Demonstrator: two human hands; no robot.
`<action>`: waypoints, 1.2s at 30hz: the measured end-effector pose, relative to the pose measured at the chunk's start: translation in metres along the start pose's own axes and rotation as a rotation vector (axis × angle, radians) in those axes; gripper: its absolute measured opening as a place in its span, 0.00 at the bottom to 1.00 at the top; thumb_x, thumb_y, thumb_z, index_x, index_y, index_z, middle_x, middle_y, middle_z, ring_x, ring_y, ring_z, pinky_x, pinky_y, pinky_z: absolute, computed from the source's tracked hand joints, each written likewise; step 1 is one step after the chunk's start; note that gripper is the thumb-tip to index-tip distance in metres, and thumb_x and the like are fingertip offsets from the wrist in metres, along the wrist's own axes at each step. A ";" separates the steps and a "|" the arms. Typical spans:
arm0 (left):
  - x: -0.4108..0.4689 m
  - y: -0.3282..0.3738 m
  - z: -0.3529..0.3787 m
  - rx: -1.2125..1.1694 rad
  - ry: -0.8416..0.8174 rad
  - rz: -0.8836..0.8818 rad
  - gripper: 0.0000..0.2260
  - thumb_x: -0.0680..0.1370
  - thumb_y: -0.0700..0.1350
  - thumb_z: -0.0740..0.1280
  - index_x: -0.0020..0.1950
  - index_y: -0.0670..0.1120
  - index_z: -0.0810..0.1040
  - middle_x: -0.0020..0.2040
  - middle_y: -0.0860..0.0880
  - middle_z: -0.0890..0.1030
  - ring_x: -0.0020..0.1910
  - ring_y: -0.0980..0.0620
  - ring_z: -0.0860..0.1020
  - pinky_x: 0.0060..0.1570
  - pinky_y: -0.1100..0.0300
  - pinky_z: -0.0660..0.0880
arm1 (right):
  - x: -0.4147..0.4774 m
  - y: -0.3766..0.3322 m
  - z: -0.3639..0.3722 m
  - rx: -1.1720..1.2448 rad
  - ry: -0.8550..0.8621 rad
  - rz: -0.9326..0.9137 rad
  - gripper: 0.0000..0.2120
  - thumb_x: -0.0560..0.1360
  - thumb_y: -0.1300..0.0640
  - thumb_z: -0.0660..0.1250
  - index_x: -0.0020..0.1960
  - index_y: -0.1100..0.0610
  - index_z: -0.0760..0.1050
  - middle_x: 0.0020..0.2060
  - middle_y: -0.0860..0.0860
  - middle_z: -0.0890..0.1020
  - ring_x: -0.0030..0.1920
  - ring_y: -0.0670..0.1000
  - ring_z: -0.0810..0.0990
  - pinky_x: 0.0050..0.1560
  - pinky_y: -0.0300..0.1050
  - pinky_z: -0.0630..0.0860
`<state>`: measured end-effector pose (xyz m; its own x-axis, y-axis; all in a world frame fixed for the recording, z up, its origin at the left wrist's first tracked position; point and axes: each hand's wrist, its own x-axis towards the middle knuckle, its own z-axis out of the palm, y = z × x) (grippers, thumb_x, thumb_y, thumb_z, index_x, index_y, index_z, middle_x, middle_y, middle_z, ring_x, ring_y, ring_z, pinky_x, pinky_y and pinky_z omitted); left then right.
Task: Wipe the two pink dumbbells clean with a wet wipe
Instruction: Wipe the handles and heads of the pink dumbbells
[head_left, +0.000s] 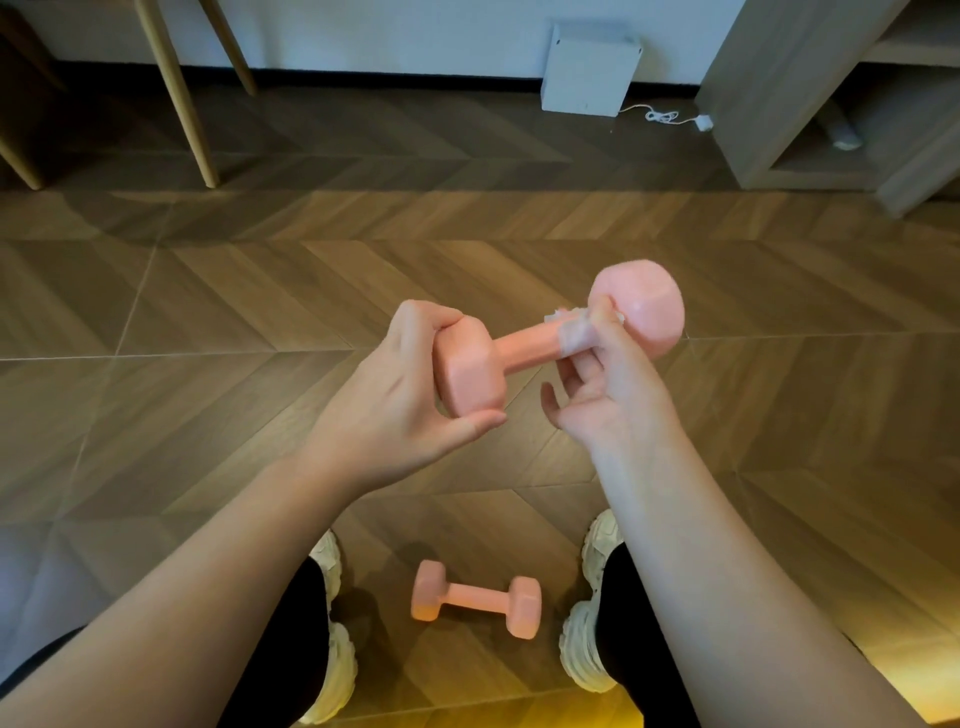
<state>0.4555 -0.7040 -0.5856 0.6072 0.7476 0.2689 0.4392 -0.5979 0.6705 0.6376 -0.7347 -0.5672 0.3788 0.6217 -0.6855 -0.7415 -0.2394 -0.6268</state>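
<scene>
I hold one pink dumbbell (524, 349) in the air in front of me, tilted up to the right. My left hand (400, 400) grips its near hexagonal head between thumb and fingers. My right hand (608, 384) pinches a thin white wet wipe (574, 330) around the bar just below the far head. The second pink dumbbell (475, 598) lies on the floor between my feet.
Wooden herringbone floor (208, 312) all around. My white shoes (337, 649) flank the lying dumbbell. Wooden furniture legs (176, 93) stand at the far left, a white box (589, 70) with a cable against the wall, and a low shelf unit (831, 104) at the far right.
</scene>
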 end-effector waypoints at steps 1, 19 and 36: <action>0.001 0.000 0.000 0.043 -0.008 0.048 0.34 0.68 0.58 0.74 0.64 0.39 0.66 0.59 0.45 0.71 0.54 0.51 0.73 0.51 0.57 0.72 | 0.001 0.001 -0.001 0.015 0.017 0.004 0.12 0.78 0.45 0.66 0.52 0.52 0.80 0.46 0.46 0.87 0.52 0.44 0.80 0.57 0.51 0.65; 0.024 0.021 0.067 0.207 -0.396 -0.510 0.15 0.79 0.57 0.63 0.41 0.48 0.69 0.47 0.47 0.80 0.46 0.43 0.78 0.39 0.55 0.68 | 0.007 0.033 -0.016 -0.226 0.177 -0.175 0.08 0.75 0.54 0.72 0.44 0.60 0.83 0.39 0.50 0.85 0.28 0.38 0.79 0.25 0.27 0.69; 0.011 -0.062 0.112 0.122 -0.271 -0.735 0.11 0.79 0.54 0.65 0.48 0.46 0.74 0.41 0.50 0.78 0.39 0.49 0.78 0.35 0.57 0.73 | 0.096 0.052 -0.046 -0.636 0.244 -0.600 0.06 0.74 0.59 0.70 0.40 0.54 0.82 0.30 0.42 0.80 0.34 0.43 0.74 0.35 0.39 0.69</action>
<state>0.5094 -0.6906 -0.7020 0.2666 0.8762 -0.4014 0.8499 -0.0173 0.5267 0.6606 -0.7222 -0.6825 0.7630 0.6172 -0.1922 0.0364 -0.3379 -0.9405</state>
